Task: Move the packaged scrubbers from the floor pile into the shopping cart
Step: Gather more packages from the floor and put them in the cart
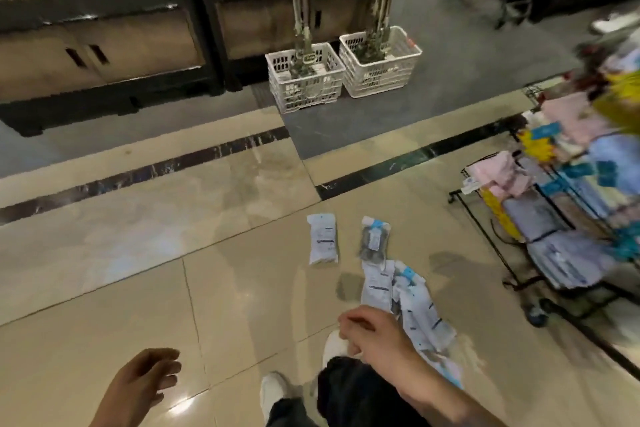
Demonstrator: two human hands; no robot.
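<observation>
Two packaged scrubbers lie on the beige tile floor: a white pack (pixel 322 238) and, right of it, a darker pack (pixel 374 239). My right hand (pixel 374 333) grips a bunch of several white and blue scrubber packs (pixel 415 308), which fan out above the floor just below those two and cast shadows on the tiles. My left hand (pixel 145 381) hangs at the lower left with loosely curled fingers and holds nothing. The black wire shopping cart (pixel 491 239) stands at the right edge, filled with pink, blue and yellow packaged cloths.
Two white plastic baskets (pixel 304 80) (pixel 379 61) holding upright poles stand at the back beside dark shelving (pixel 104 45). My white shoes (pixel 273 395) and dark trousers are at the bottom centre. A cart wheel (pixel 535 315) sits near my right arm.
</observation>
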